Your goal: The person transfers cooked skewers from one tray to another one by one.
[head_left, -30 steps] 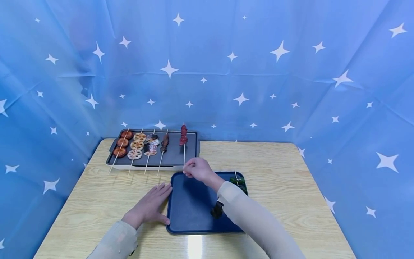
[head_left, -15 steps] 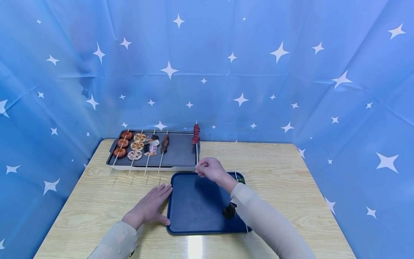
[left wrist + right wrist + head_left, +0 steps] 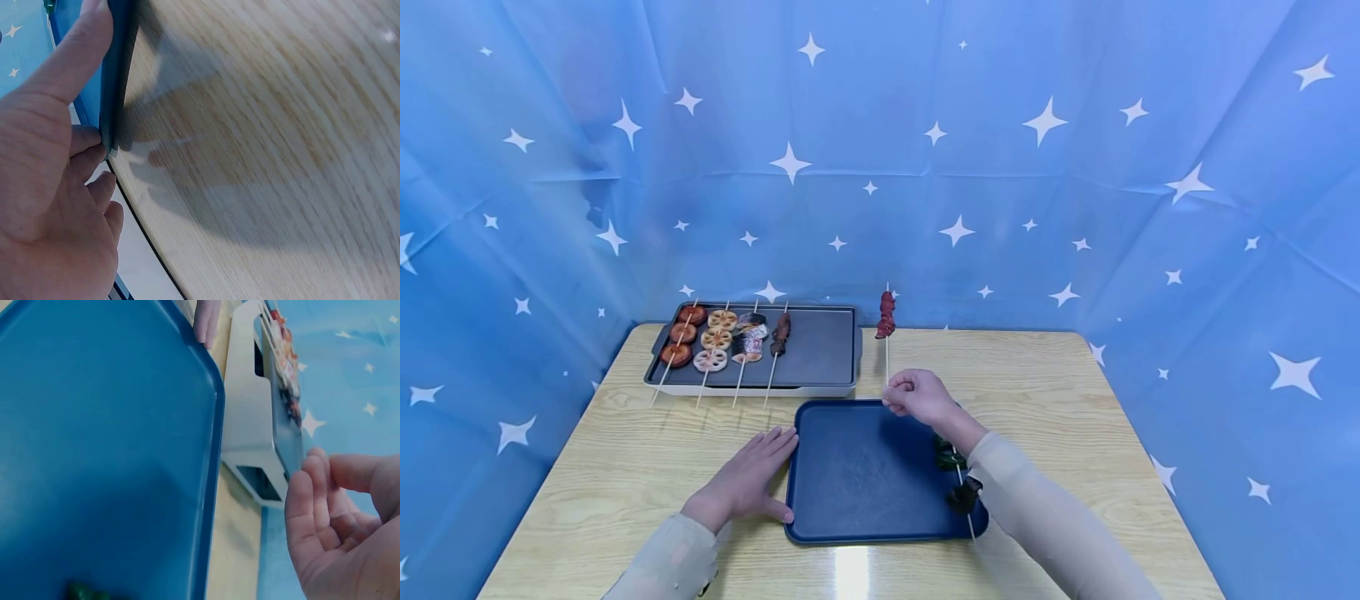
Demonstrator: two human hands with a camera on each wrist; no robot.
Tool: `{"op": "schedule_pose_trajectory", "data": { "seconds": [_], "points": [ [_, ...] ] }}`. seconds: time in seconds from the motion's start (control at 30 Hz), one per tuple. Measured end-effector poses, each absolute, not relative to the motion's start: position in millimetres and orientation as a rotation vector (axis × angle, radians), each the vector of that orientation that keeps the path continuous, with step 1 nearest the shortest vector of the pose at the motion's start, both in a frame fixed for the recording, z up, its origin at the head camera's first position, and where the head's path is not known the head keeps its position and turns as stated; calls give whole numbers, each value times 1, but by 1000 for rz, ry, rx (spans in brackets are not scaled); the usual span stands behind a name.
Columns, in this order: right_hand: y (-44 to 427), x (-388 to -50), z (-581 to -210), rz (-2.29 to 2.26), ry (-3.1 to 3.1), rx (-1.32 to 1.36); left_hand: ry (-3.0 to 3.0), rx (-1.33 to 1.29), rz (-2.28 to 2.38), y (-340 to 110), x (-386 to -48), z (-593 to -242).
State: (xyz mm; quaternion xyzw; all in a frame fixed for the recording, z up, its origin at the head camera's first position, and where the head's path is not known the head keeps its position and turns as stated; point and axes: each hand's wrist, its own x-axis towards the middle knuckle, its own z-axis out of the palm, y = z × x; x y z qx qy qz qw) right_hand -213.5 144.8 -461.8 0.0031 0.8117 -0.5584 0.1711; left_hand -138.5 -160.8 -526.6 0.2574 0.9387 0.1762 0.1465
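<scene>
Between thumb and fingertips my right hand (image 3: 921, 398) pinches the lower end of a red meat skewer (image 3: 886, 315). The skewer points away from me, meat at its far end, to the right of the griddle (image 3: 820, 354). In the right wrist view the pinching fingers (image 3: 303, 506) show, but the skewer itself is hidden. My left hand (image 3: 748, 479) rests against the left edge of the blue tray (image 3: 857, 475), fingers spread. In the left wrist view its thumb (image 3: 69, 59) lies on the tray rim. A green vegetable skewer (image 3: 950, 454) lies along the tray's right side, partly covered by my right wrist.
On the griddle's left half lie sausage-like round slices (image 3: 683, 333), a lotus root skewer (image 3: 716, 339), a fish skewer (image 3: 749, 337) and a brown meat skewer (image 3: 780, 335). Their sticks overhang the front edge. A star-patterned blue curtain (image 3: 880, 167) surrounds the wooden table (image 3: 1037, 400).
My right hand has moved right, carrying the red meat skewer from above the griddle to beyond its right edge. The left hand has stayed at the tray's edge.
</scene>
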Motion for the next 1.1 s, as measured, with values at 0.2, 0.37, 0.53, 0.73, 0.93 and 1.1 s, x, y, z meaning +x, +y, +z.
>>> {"op": "schedule_pose_trajectory", "data": {
  "seconds": [0.2, 0.37, 0.53, 0.73, 0.93, 1.1],
  "points": [
    [161, -208, -465, -1578, 2309, 0, 2703, 738, 521, -161, -138, -527],
    [173, -201, -466, -1547, 2313, -1, 2701, 738, 520, -161, -138, -528],
    [182, -192, -468, -1545, 2324, -26, 2699, 724, 511, -161, -140, -528],
    [193, -179, -475, -1514, 2331, -54, 2691, 718, 517, -161, -140, -529],
    [198, -164, -482, -1474, 2327, -52, 2689, 715, 506, -161, -140, -530],
    [202, -152, -487, -1496, 2270, -86, 2695, 735, 505, -161, -139, -526]
  ]
}}
